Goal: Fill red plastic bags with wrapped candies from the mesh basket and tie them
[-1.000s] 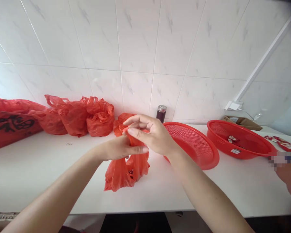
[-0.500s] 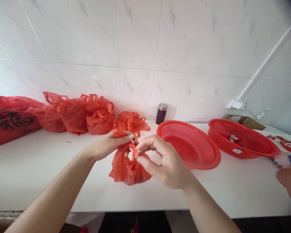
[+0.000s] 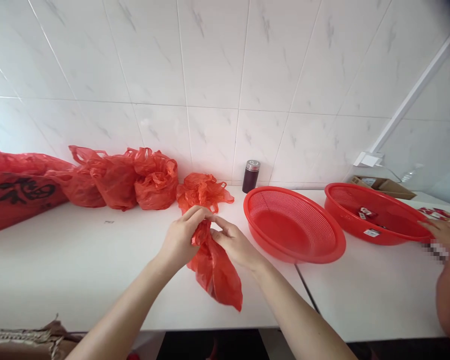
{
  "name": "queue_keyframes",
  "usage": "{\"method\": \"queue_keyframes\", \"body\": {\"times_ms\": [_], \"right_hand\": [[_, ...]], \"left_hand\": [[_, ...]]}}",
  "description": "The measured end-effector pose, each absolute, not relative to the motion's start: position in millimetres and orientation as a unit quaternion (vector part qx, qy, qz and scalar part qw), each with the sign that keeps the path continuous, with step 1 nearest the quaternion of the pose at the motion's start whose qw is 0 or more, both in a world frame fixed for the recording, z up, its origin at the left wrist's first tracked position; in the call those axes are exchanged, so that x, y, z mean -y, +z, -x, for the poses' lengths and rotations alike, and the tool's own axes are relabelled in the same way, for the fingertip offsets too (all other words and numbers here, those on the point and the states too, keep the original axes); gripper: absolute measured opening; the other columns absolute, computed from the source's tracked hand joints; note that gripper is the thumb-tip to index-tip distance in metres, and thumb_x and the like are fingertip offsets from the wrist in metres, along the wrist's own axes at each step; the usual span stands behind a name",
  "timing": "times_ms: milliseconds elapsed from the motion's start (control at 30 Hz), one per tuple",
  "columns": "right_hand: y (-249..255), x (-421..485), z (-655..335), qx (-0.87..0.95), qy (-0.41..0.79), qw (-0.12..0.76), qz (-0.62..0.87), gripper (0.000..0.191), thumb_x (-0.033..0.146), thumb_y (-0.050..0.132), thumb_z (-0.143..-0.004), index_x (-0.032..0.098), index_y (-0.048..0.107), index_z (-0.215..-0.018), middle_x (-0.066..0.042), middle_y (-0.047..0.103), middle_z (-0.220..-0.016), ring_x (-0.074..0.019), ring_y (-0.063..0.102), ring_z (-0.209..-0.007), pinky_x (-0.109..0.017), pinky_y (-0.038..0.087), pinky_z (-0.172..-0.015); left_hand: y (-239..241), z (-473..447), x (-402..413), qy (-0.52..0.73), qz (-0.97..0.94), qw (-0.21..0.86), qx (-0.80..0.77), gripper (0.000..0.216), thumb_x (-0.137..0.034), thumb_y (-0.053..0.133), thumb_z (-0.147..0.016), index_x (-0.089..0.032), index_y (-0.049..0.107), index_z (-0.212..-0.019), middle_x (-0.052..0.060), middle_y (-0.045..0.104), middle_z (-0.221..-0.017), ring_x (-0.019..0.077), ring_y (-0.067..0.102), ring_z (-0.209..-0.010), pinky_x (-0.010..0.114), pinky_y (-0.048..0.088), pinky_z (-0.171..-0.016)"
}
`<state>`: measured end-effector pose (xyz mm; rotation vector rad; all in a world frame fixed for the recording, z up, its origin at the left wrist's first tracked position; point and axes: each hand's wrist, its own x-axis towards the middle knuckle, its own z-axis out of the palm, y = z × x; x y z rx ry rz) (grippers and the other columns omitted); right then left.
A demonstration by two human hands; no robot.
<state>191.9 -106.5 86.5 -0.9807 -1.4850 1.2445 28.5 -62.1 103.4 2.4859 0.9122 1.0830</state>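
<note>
Between my hands hangs a red plastic bag (image 3: 219, 275), gathered at the top and tilted, its lower corner pointing toward the table's front edge. My left hand (image 3: 185, 235) is closed around the bunched neck of the bag. My right hand (image 3: 234, 242) pinches the same neck from the right, thumb and fingers together. What lies inside the bag is hidden by the plastic. Just behind my hands is a crumpled heap of thin red bags (image 3: 200, 187).
Filled red bags (image 3: 155, 187) line the wall at left, beside a large red bag with black lettering (image 3: 22, 195). A red basket (image 3: 292, 225) and a red basin (image 3: 375, 215) with small packets stand right. Also there: a dark flask (image 3: 251, 177) and another person's hand (image 3: 448, 235).
The bag has swung from hanging upright to a slanted, twisted shape. My hands have come closer together on its neck. At right, the other person's hand has reached the basin's rim.
</note>
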Motion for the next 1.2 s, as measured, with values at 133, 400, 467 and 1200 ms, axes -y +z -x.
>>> {"method": "queue_keyframes", "body": {"times_ms": [133,400,467,1200], "right_hand": [[82,107,-198,0.618,0.499,0.459,0.398,0.015,0.035,0.057,-0.089,0.022,0.062,-0.097,0.001,0.06,-0.08,-0.0142,0.058,-0.077,-0.031,0.047,-0.075],[89,118,-196,0.6,0.458,0.523,0.396,0.022,0.041,0.057,-0.089,0.022,0.048,-0.083,0.0,0.064,-0.087,-0.0141,0.064,-0.078,-0.035,0.053,-0.079],[80,110,-196,0.582,0.47,0.536,0.392,0.023,0.043,0.056,-0.089,0.022,0.046,-0.084,0.002,0.061,-0.076,-0.0118,0.061,-0.065,-0.033,0.053,-0.073],[-42,59,-169,0.612,0.239,0.447,0.607,0.015,0.032,0.045,-0.091,0.025,0.057,-0.097,-0.001,0.069,-0.096,-0.018,0.063,-0.087,-0.031,0.046,-0.081]], "left_hand": [[91,-24,68,0.404,-0.855,0.171,-0.278,0.043,0.002,0.043,-0.075,-0.023,0.059,-0.105,0.003,0.061,-0.106,0.0144,0.06,-0.093,0.025,0.048,-0.076],[80,-2,82,0.371,-0.833,0.256,-0.32,0.041,-0.013,0.046,-0.089,-0.027,0.061,-0.124,0.005,0.065,-0.106,0.016,0.064,-0.093,0.026,0.05,-0.081],[75,4,85,0.353,-0.816,0.273,-0.369,0.04,-0.024,0.045,-0.093,-0.03,0.057,-0.13,0.004,0.067,-0.1,0.0167,0.064,-0.088,0.028,0.05,-0.08],[-41,-2,45,0.335,-0.667,0.275,-0.606,0.048,-0.051,0.031,-0.094,-0.021,0.066,-0.103,0.01,0.071,-0.094,0.0286,0.066,-0.088,0.041,0.049,-0.079]]}}
